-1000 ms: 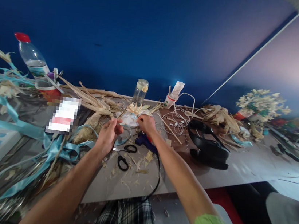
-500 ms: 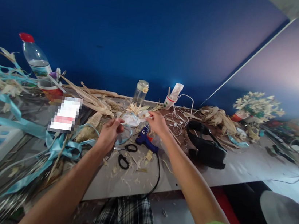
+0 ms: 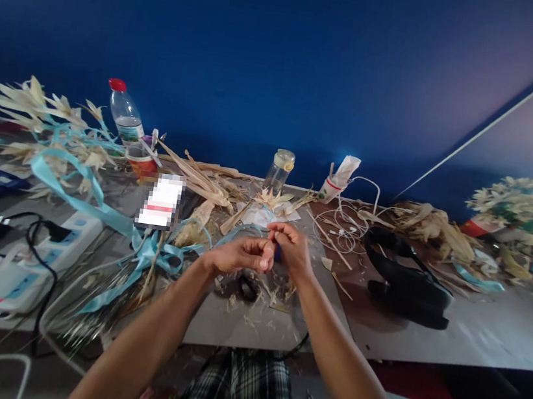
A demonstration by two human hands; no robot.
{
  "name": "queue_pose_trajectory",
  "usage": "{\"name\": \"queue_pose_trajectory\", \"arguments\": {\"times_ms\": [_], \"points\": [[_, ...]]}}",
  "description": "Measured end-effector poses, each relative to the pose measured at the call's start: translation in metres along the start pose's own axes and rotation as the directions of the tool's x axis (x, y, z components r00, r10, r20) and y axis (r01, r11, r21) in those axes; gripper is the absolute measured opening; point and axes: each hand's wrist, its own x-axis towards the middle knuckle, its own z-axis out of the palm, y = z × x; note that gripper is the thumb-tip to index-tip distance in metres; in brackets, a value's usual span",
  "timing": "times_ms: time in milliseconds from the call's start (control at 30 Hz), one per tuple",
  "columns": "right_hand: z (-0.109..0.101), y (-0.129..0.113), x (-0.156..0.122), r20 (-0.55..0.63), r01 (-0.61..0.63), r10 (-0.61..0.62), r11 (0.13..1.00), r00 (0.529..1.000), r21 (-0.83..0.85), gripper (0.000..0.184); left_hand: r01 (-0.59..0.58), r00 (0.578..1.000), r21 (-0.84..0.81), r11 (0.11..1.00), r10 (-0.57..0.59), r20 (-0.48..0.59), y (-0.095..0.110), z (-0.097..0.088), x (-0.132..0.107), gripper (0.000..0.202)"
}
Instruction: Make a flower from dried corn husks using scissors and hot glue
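My left hand [image 3: 242,253] and my right hand [image 3: 291,247] meet over the middle of the table, fingertips nearly touching. Both are closed in a pinch. Whatever they hold is too small or too hidden to name. Just beyond them a pale dried-husk flower [image 3: 270,199] rests on white paper [image 3: 289,213]. A bit of the blue glue gun [image 3: 278,253] shows between my hands; the rest is covered. Below them lie black-handled scissors [image 3: 248,287], partly hidden, among husk scraps. Light blue ribbon [image 3: 154,253] lies left of my left hand.
A phone [image 3: 162,202], a red-capped bottle [image 3: 127,117] and a power strip [image 3: 42,265] stand or lie to the left. Behind are a clear jar [image 3: 278,172] and a paper cup [image 3: 330,189]. A black headset [image 3: 406,280] and white cables [image 3: 341,226] lie right.
My hands have come together and closer to me; before, they were apart on either side of the white paper. The view has turned left, so the scene sits further right.
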Motion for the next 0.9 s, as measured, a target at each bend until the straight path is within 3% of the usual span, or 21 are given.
{"name": "queue_pose_trajectory", "arguments": {"times_ms": [167,300,533,733,800,867,900], "points": [[0.015,0.009,0.002,-0.117,0.008,-0.006,1.0,0.993,0.016,0.028,-0.056,0.998,-0.053,0.997,0.054,-0.031,-0.004,-0.002,0.0,0.037],[0.02,0.029,0.001,-0.209,0.073,-0.095,0.991,0.973,-0.11,0.027,-0.052,0.995,-0.028,0.998,0.049,-0.085,-0.004,0.0,0.002,0.04],[0.015,0.047,0.007,-0.12,0.354,-0.385,0.91,0.915,-0.214,0.018,-0.028,0.982,0.147,0.989,0.055,-0.18,0.001,0.004,0.007,0.046],[0.008,0.045,0.011,-0.14,0.377,-0.398,0.914,0.907,-0.152,0.019,0.055,0.935,0.353,0.934,0.075,-0.345,0.016,0.015,0.019,0.035],[0.007,0.044,0.011,-0.17,0.365,-0.384,0.922,0.908,-0.133,0.023,0.04,0.887,0.419,0.907,0.16,-0.433,0.027,0.011,0.019,0.03],[0.007,0.044,0.011,-0.189,0.316,-0.33,0.943,0.925,-0.103,0.026,0.135,0.771,0.568,0.812,0.274,-0.574,0.043,-0.002,0.014,0.025],[0.007,0.044,0.011,-0.186,0.286,-0.298,0.954,0.936,-0.088,0.027,0.247,0.686,0.665,0.705,0.357,-0.634,0.051,-0.012,0.009,0.022]]}}
